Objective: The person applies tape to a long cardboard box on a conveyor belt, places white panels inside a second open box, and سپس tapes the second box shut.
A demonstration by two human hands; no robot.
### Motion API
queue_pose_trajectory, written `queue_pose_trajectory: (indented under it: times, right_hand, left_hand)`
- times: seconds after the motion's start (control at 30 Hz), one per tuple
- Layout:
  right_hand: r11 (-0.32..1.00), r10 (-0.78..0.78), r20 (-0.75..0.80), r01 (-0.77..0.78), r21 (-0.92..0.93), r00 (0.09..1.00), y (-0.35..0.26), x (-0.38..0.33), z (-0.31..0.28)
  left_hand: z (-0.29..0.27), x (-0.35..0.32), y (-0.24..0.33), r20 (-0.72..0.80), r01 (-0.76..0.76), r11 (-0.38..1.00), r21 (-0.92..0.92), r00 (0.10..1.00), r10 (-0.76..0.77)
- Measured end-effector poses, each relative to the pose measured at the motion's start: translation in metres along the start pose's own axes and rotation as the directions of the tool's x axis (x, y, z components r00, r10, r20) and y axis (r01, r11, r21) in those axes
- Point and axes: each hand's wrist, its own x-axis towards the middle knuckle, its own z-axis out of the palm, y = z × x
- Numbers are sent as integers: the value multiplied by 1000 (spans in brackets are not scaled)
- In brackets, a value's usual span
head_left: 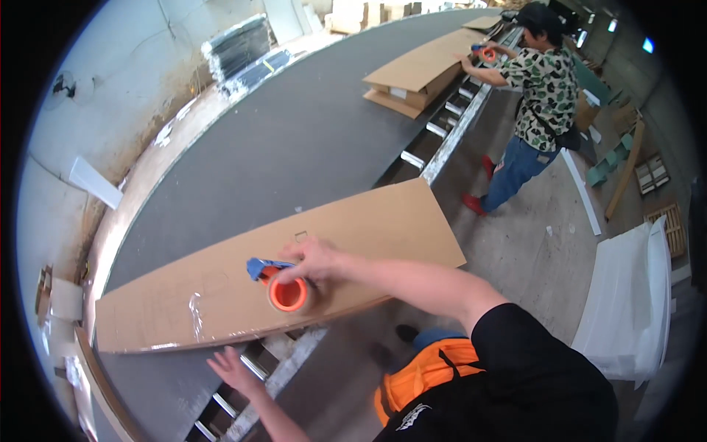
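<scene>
A long flat cardboard box (368, 228) lies slantwise across the conveyor before me. Above its middle, my right hand (315, 259) grips a tape dispenser (288, 295) with an orange hub and a blue end. A piece of clear tape (195, 313) shows on the box's left part, and more shines along its near edge. My left hand (237, 370) is open, fingers spread, just off the box's near edge by the metal rollers (254, 367). It holds nothing.
The grey conveyor belt (272, 147) stretches away to the upper right, with a roller rail along its near side. Farther along, a co-worker (545, 96) holds another tape dispenser (487, 54) over a second cardboard box (427, 62). White sheets (626, 302) stand at the right.
</scene>
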Motion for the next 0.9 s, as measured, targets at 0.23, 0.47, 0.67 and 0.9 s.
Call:
queue_pose_trajectory:
  times: [0.23, 0.47, 0.67, 0.9]
  right_hand:
    - [662, -109, -186, -68, -747, 976, 117, -37, -194]
    - [613, -161, -150, -20, -790, 975, 112, -128, -120]
    - [793, -475, -394, 189, -579, 787, 102, -281, 19]
    - [800, -600, -659, 323, -505, 454, 112, -331, 136]
  left_hand:
    - [-21, -254, 9, 349, -73, 923, 379, 935, -70]
    - [40, -309, 58, 758, -818, 416, 399, 549, 353]
    - [10, -368, 66, 834, -825, 137, 549, 551, -24]
    - [-87, -357, 20, 887, -877, -141, 460, 447, 112]
